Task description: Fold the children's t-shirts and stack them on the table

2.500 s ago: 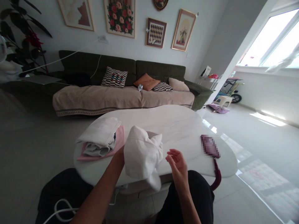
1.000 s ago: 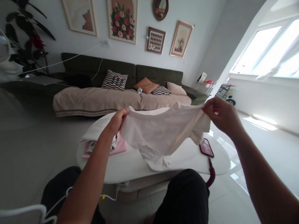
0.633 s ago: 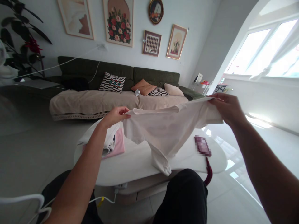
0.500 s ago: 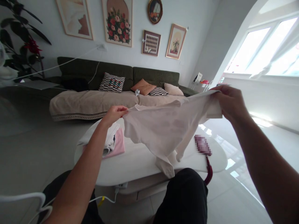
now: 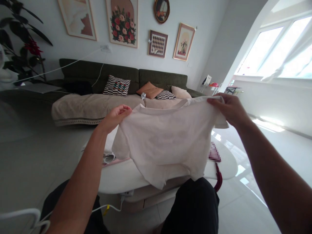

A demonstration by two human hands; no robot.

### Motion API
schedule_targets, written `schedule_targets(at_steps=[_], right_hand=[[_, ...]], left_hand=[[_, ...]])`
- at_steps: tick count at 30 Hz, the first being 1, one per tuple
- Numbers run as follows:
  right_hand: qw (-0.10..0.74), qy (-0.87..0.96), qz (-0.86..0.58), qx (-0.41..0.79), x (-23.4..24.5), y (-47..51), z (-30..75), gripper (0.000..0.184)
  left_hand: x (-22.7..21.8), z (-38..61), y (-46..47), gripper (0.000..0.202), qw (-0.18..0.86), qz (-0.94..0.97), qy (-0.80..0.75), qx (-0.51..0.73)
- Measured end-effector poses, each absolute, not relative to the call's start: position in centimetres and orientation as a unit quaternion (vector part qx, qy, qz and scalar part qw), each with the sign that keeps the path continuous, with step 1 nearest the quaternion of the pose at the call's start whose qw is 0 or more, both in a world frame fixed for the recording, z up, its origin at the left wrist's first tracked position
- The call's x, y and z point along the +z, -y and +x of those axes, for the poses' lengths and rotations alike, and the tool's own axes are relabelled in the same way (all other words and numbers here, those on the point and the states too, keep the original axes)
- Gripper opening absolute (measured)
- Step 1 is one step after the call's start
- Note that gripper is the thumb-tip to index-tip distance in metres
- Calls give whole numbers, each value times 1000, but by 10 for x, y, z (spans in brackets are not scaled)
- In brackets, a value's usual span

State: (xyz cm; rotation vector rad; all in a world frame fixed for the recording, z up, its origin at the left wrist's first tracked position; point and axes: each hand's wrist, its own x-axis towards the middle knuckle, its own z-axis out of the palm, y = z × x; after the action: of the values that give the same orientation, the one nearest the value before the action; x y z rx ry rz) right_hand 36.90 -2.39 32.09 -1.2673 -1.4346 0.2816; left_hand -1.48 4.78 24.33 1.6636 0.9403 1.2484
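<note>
Head view: white shirt (image 5: 165,139), spread in the air above the white table (image 5: 117,178). Your left hand (image 5: 117,115) and right hand (image 5: 225,109) each pinch a top corner. Step, likely: opening out. Next calls for level, even tension.

A home living room: a dark green sofa (image 5: 102,73) with patterned cushions (image 5: 116,86), framed pictures (image 5: 122,21) on the wall, a houseplant (image 5: 21,39), and a white table (image 5: 122,177).
</note>
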Motion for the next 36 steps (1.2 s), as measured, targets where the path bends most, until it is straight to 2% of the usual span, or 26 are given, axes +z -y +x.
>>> schedule_targets(at_steps=[3, 6, 10, 16, 21, 26, 30, 33, 36], right_hand=[[585, 586, -540, 148, 314, 24, 363, 25], [568, 592, -548, 166, 312, 31, 355, 28], [520, 632, -553, 154, 311, 48, 349, 28], [523, 671, -515, 109, 317, 67, 345, 19], [483, 705, -479, 201, 322, 76, 334, 18], [420, 699, -525, 243, 306, 80, 331, 24], [460, 624, -571, 270, 295, 84, 334, 22], [483, 599, -534, 350, 293, 91, 334, 21], [472, 610, -519, 367, 290, 99, 333, 20]], left_hand=[[239, -22, -43, 41, 450, 667, -375, 460], [235, -29, -40, 41, 422, 655, -399, 482], [236, -37, -33, 34, 323, 658, -436, 522], [258, -36, -11, 27, 135, 688, -445, 557], [275, -24, -3, 22, -6, 662, -457, 593], [280, -17, 1, 20, -21, 640, -442, 629], [281, -15, 9, 19, -21, 631, -426, 648], [282, -14, 16, 16, -4, 636, -406, 656], [281, -14, 21, 17, 14, 636, -401, 659]])
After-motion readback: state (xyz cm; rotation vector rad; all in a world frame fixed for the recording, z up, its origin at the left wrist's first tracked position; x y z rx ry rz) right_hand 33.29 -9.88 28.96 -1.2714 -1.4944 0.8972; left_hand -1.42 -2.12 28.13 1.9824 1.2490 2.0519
